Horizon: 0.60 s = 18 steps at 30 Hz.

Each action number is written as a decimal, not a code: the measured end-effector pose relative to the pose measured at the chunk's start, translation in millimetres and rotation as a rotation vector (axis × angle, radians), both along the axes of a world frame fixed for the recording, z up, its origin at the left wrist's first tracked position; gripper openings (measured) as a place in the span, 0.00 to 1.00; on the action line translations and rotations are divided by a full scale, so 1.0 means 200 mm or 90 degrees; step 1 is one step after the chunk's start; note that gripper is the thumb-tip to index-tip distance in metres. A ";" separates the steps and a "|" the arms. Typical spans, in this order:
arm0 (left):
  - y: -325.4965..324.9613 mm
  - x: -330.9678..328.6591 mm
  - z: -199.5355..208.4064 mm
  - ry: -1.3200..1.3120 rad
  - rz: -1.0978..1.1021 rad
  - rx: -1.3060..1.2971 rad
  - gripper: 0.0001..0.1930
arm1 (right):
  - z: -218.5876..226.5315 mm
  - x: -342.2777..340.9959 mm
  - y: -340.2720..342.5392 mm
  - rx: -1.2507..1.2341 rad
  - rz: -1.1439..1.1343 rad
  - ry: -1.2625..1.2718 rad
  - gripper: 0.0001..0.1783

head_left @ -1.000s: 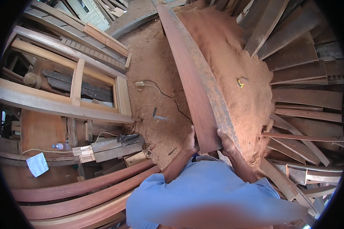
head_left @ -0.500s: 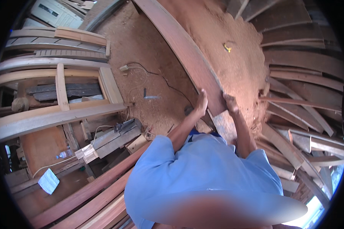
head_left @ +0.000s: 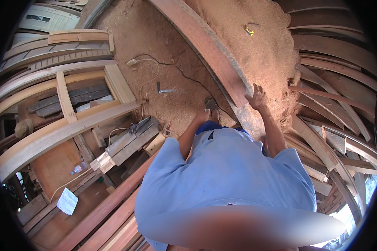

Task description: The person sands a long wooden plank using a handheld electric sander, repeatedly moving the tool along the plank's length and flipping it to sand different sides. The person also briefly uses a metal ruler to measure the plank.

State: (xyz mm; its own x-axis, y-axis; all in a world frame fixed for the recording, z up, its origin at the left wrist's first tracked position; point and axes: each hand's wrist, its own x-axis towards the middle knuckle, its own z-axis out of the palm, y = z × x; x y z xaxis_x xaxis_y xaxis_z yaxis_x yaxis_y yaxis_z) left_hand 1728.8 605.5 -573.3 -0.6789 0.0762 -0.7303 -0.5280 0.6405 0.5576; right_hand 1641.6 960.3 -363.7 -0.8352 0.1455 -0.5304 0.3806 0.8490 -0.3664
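A long reddish-brown wooden plank (head_left: pixel 215 52) runs from the top of the view down toward me. Its near end lies over a grey, worn board (head_left: pixel 250 121). My right hand (head_left: pixel 257 97) is at the plank's right edge close to that end, fingers spread, touching the wood. Down by my left knee, away from the plank, is my left hand (head_left: pixel 206 114); it is too small and partly hidden for its fingers to show. Close beside it is my foot in a dark sandal (head_left: pixel 211 103).
On the dusty ground lie a metal try square (head_left: pixel 165 90), a cable (head_left: pixel 182 75) and a yellow tape measure (head_left: pixel 249 31). Wooden frames (head_left: pixel 67 119) stand at left, with a paper sheet (head_left: pixel 67 201) nearby. Stacked boards (head_left: pixel 335 50) line the right side.
My left hand has let go of the plank's left edge and moved down toward my knee. My right hand has loosened, its fingers now spread. The whole view has shifted slightly.
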 end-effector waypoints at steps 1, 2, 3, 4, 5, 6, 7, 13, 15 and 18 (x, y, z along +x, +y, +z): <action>-0.03 0.03 -0.02 -0.014 -0.010 -0.007 0.25 | 0.02 -0.01 -0.04 0.008 0.009 -0.042 0.53; -0.04 0.04 -0.02 -0.038 -0.018 0.000 0.25 | 0.02 -0.02 -0.08 0.019 0.022 -0.052 0.56; -0.04 0.03 0.01 -0.040 -0.033 0.003 0.25 | 0.00 -0.02 -0.12 0.031 0.035 -0.063 0.59; -0.03 0.02 0.05 -0.044 -0.048 0.005 0.25 | -0.03 -0.03 -0.16 0.041 0.049 -0.074 0.63; 0.03 -0.04 0.17 -0.025 -0.076 0.007 0.25 | -0.06 -0.04 -0.19 0.037 0.057 -0.109 0.69; 0.06 -0.08 0.28 -0.005 -0.100 0.005 0.25 | -0.08 -0.03 -0.23 0.072 0.079 -0.107 0.70; 0.06 -0.10 0.32 -0.027 -0.023 0.048 0.23 | -0.10 -0.03 -0.28 0.104 0.106 -0.102 0.71; 0.11 -0.23 0.47 -0.046 0.190 0.165 0.20 | -0.14 -0.10 -0.31 0.129 0.159 -0.139 0.79; 0.07 -0.28 0.46 -0.128 0.190 0.162 0.22 | -0.13 -0.11 -0.31 0.125 0.154 -0.139 0.79; 0.05 -0.33 0.44 -0.113 0.159 0.168 0.23 | -0.14 -0.13 -0.33 0.127 0.130 -0.142 0.77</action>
